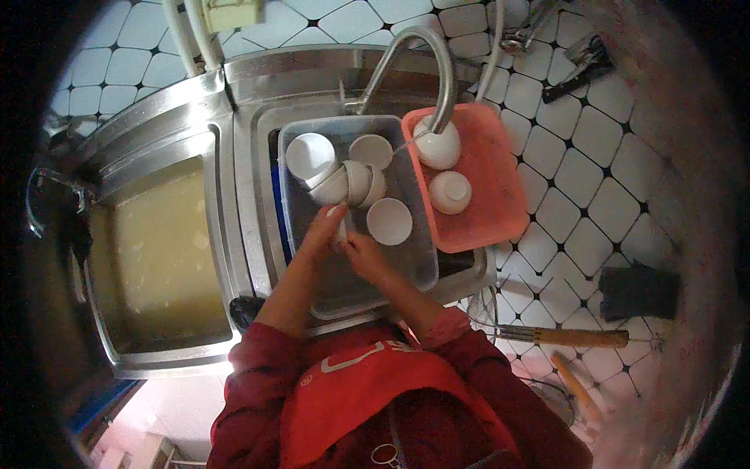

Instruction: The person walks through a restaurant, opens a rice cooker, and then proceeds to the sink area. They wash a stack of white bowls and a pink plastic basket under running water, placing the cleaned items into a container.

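Note:
My left hand (pixel 322 233) and my right hand (pixel 363 255) meet over a clear plastic tub (pixel 375 302), pinching a small white piece (pixel 341 228) between them, perhaps a cup seen edge-on. Several white cups lie in the tub: one (pixel 310 156) at its upper left, another (pixel 371 151) at the top, a tilted cluster (pixel 354 182) just beyond my fingers, and one (pixel 389 221) right of my hands. Beside the tub, a pink plastic basin (pixel 498 187) holds a larger white bowl (pixel 439 146) and a small upturned one (pixel 450 192).
A curved metal faucet (pixel 448 64) arches over the basin. Cloudy water (pixel 158 258) fills the left steel sink (pixel 225 234). Right of the sink are a wooden-handled utensil (pixel 580 337), a dark cloth (pixel 640 291) and white tiles with dark dots (pixel 562 193).

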`<state>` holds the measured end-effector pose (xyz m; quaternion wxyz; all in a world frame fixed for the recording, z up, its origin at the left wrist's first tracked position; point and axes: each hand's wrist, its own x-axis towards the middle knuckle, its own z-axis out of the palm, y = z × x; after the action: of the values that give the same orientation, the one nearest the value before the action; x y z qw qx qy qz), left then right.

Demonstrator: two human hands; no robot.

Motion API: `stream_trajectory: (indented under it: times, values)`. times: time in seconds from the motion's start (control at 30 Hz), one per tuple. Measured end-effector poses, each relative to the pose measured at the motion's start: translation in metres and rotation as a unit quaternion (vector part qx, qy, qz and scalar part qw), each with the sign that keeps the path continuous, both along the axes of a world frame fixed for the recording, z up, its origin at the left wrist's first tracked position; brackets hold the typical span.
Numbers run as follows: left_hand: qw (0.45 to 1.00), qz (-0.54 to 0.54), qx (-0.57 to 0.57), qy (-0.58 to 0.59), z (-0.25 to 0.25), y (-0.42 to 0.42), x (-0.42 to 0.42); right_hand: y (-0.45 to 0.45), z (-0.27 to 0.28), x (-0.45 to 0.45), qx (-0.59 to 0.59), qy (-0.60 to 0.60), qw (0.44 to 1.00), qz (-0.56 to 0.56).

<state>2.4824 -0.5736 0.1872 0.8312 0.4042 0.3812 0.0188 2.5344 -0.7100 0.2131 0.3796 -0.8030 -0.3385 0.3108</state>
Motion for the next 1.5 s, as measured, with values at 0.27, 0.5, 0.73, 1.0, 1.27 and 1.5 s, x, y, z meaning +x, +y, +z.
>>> stream_trajectory:
  times: [0.27, 0.5, 0.73, 1.0, 1.27, 1.5]
  values:
    - [0.973, -0.127, 0.066, -0.179, 0.039, -0.004, -0.012, -0.036, 0.036, 0.037, 0.286, 0.507, 0.787, -0.206]
    - [0.963, -0.174, 0.109, -0.173, 0.072, -0.001, 0.001, -0.123, 0.122, 0.137, 0.255, 0.222, 0.909, -0.245]
    - [0.973, -0.178, 0.096, -0.114, 0.027, -0.017, 0.014, -0.171, 0.016, 0.221, 0.169, 0.075, 0.939, -0.289]
    - [0.854, -0.325, 0.388, 0.117, -0.051, -0.024, 0.019, -0.137, 0.002, 0.236, -0.018, -0.154, 0.925, -0.348]
    - [0.974, -0.142, 0.175, -0.003, -0.148, -0.058, 0.044, -0.078, 0.085, 0.124, -0.020, -0.241, 0.969, 0.045]
    - [0.964, -0.205, 0.168, -0.007, -0.061, -0.060, 0.045, -0.056, -0.048, 0.056, -0.308, -0.041, 0.950, -0.041]
